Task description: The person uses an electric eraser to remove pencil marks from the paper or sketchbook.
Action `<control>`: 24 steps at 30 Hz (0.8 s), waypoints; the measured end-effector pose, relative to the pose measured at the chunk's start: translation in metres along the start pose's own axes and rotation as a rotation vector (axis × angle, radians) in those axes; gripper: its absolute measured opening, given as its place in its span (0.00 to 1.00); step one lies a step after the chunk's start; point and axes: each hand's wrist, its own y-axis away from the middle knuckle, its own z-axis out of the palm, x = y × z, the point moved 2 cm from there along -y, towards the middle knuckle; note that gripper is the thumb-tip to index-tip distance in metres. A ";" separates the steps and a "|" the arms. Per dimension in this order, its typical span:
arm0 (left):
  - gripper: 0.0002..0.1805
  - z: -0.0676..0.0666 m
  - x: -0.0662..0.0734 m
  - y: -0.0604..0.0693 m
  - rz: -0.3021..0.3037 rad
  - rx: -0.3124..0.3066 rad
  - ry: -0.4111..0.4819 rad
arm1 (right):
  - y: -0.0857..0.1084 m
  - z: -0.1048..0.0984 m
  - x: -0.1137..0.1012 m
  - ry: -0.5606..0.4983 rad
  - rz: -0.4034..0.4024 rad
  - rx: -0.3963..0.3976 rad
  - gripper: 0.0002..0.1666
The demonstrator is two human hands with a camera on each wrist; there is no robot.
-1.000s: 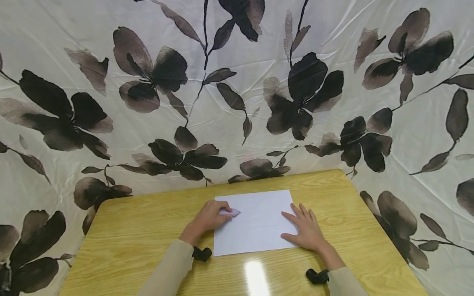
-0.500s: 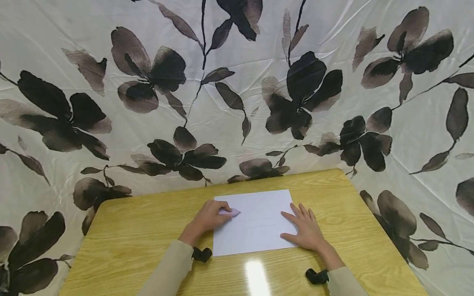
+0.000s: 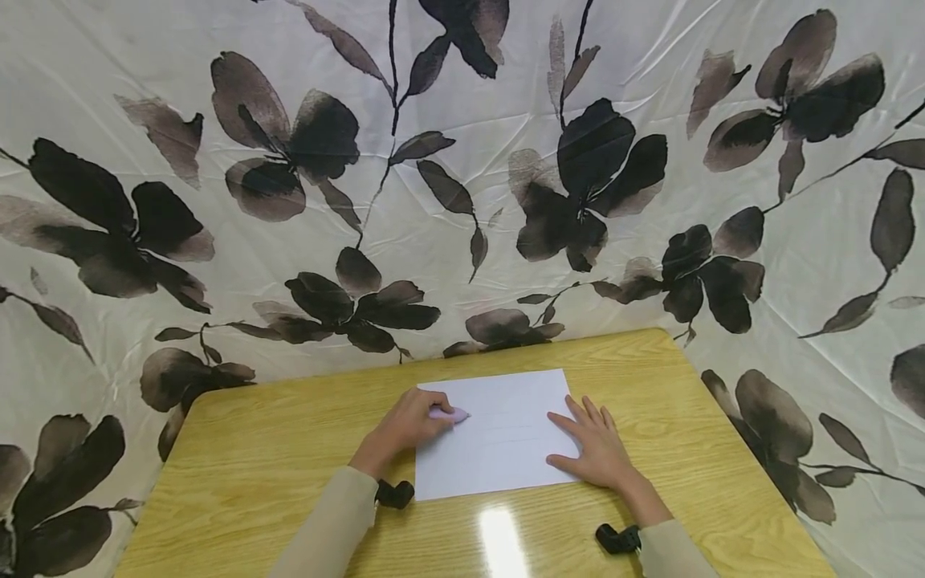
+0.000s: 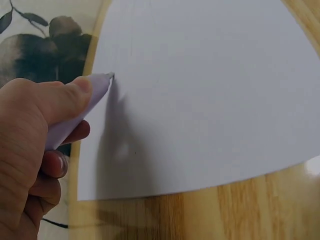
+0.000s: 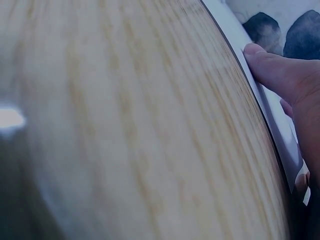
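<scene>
clamping a lilac pen-shaped tool (image 4: pixel 98 92), left hand (image 3: pixel 413 419) touches it to white paper (image 3: pixel 491 466); splayed right hand (image 3: pixel 601 453) rests there.

Both forearms (image 3: pixel 327 526) in beige sleeves, angled inward, reaching toward the bench's (image 3: pixel 289 449) far edge. Left hand (image 3: pixel 410 419): nearer the far edge than the right; thumb (image 4: pixel 65 100) laid forward on top, fingers (image 4: pixel 54 164) bent beneath, a pinch grip. Left wrist (image 3: pixel 368 456) bare. Right hand (image 3: pixel 601 451): palm down, toward the bench's right edge, fingers spread, thumb apart, pointing toward the left edge.
</scene>
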 end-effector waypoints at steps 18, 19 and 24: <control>0.04 0.000 0.000 -0.001 0.021 -0.009 -0.004 | 0.000 0.000 0.001 0.004 0.009 -0.018 0.45; 0.04 0.000 0.000 -0.001 0.018 -0.004 -0.002 | 0.001 0.000 0.001 0.004 0.009 -0.019 0.45; 0.04 -0.001 0.002 0.000 0.021 -0.004 -0.016 | 0.001 0.000 0.001 0.001 0.007 -0.016 0.45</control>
